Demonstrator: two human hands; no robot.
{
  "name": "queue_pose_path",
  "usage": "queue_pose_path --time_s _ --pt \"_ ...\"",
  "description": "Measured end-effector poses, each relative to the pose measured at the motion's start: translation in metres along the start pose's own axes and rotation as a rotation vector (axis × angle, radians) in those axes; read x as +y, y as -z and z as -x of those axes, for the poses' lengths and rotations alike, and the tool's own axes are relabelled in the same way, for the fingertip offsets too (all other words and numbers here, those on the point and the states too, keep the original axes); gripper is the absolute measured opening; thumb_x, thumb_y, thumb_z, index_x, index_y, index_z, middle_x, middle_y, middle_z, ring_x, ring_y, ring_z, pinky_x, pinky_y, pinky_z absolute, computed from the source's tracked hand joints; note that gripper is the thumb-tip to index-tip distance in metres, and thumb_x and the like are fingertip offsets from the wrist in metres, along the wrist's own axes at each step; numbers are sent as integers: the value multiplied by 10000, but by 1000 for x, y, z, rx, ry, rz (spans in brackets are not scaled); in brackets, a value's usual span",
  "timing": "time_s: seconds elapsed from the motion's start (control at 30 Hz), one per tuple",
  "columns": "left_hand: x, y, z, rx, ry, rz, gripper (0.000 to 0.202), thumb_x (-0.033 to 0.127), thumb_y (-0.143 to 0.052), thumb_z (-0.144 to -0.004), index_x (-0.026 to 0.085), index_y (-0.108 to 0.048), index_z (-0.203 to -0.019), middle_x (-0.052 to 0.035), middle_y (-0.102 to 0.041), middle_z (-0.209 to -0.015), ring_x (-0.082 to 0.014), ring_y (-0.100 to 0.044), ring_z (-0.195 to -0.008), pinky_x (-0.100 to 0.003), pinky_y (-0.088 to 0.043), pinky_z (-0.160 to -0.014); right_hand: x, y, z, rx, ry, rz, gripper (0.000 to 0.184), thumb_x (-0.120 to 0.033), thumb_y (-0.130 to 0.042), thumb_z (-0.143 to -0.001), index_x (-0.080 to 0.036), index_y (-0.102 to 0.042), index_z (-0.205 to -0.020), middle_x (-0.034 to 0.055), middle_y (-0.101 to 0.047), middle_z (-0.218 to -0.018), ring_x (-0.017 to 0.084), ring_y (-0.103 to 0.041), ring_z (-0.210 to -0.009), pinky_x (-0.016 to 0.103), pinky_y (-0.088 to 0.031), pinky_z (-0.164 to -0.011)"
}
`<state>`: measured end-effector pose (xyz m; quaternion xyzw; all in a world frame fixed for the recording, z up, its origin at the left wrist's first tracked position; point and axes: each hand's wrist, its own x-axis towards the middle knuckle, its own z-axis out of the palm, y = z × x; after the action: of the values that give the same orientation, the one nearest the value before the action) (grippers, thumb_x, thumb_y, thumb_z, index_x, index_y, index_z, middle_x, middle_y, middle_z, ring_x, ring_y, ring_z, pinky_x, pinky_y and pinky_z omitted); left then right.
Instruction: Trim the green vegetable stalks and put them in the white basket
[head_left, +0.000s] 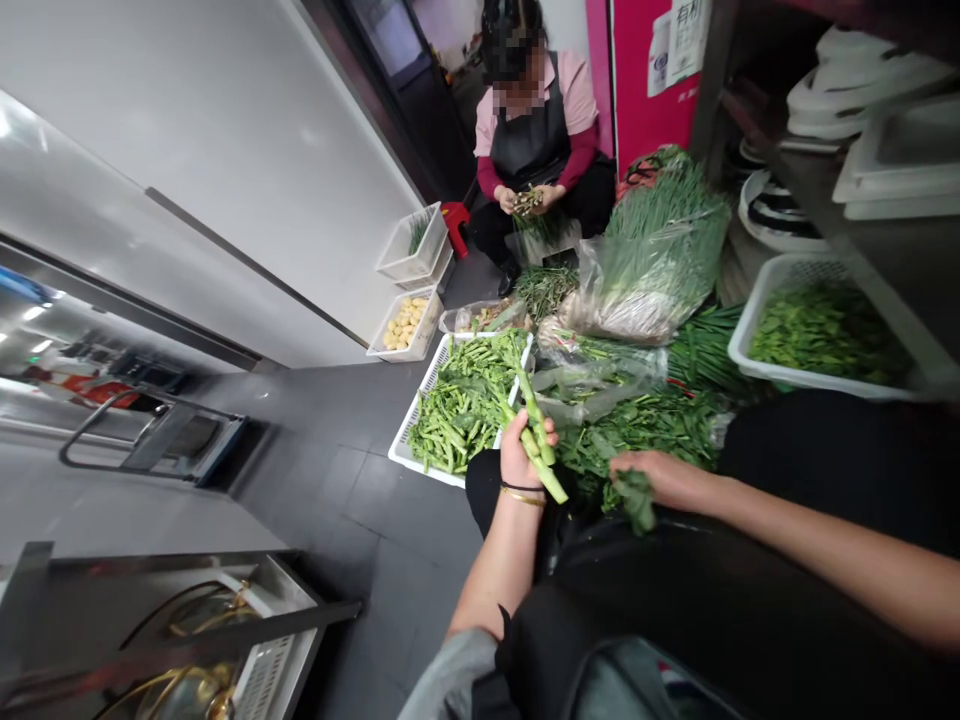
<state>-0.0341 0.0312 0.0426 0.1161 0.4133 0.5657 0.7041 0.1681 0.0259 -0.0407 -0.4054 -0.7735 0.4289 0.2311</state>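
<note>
My left hand (519,455) is closed around a few thick pale-green vegetable stalks (551,482), cut ends toward me. They slant over the near right corner of a white plastic basket (429,470) heaped with stripped green stems (457,405). To the right, my right hand (664,480) is closed on some dark green leaves (637,502) that hang below its fingers, most of which are hidden from view. Behind that hand spreads a pile of leafy greens (679,425), with clear plastic bags (600,385) along its far side.
A co-worker (532,120) sits opposite, holding a bunch of thin stalks. Bagged scallions (660,250) stand between us. A basket of potato-like vegetables (405,325) lies left, a tub of greens (825,325) right. A flat trolley (180,440) stands far left.
</note>
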Motion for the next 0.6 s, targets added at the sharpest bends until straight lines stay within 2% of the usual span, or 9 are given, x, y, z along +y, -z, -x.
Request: queue_pose_path --time_s 0.07,0.13,0.2,0.27,0.33,0.4,0.47,0.53,0.6 --pt "5 4 3 -48 46 -10 132 245 -628 -717 144 -547 -743 -15 -531 -648 -79 -507 -492 -166 -397 -394 13 18 4 -117 -156 123 141 -280 -718 -537 -204 -618 -601 45 -603 -543 218 -600 -546 310 -463 -512" --pt "1 6 6 -122 111 -15 153 245 -658 -685 156 -551 -748 -1 -517 -637 -73 -486 -468 -165 -381 -377 6 40 -9 -117 -249 143 313 -301 -745 -515 -176 -683 -796 77 -649 -637 237 -624 -601 318 -473 -522" --pt "-9 5 8 -181 145 -41 181 256 -683 -662 163 -558 -753 8 -507 -614 -72 -475 -446 -169 -380 -372 -21 58 -31 -84 -107 -147 496 -408 -652 -676 -178 -623 -1114 90 -688 -846 201 -644 -689 301 -499 -570" --pt "-19 2 9 -201 172 -135 206 268 -701 -655 149 -568 -759 -5 -528 -619 -85 -504 -455 -188 -411 -396 -55 65 -53 -129 31 -469 544 -470 -571 -766 -187 -540 -1229 76 -681 -943 156 -640 -670 281 -509 -558" --pt "-26 0 7 -168 152 -264 224 261 -720 -646 130 -580 -762 -21 -560 -633 -107 -546 -481 -219 -455 -447 -82 63 -67 -126 69 -586 484 -477 -626 -735 -164 -595 -1103 34 -676 -813 110 -593 -546 239 -483 -485" --pt "-26 2 3 -65 14 -373 238 214 -741 -618 128 -595 -785 -18 -587 -650 -116 -569 -511 -235 -477 -498 -93 57 -72 -29 27 -601 391 -472 -680 -694 -146 -620 -902 -13 -626 -624 82 -530 -442 203 -429 -408" --pt "-20 8 -1 102 -176 -449 304 150 -754 -582 146 -614 -852 6 -603 -670 -107 -574 -539 -225 -479 -528 -92 55 -70 120 -44 -604 363 -483 -703 -670 -155 -575 -759 -33 -574 -514 81 -503 -392 191 -387 -360" --pt "-14 13 -2 230 -304 -480 410 131 -759 -572 177 -622 -956 20 -623 -721 -103 -585 -588 -208 -478 -540 -85 56 -65 216 -109 -589 389 -485 -742 -622 -173 -516 -682 -37 -552 -455 92 -495 -361 199 -381 -339" --pt "-14 13 1 226 -333 -461 488 166 -768 -588 208 -615 -1049 12 -647 -813 -115 -611 -681 -201 -487 -561 -79 58 -60 225 -152 -560 416 -482 -773 -577 -187 -491 -656 -33 -551 -428 107 -500 -346 218 -401 -340"
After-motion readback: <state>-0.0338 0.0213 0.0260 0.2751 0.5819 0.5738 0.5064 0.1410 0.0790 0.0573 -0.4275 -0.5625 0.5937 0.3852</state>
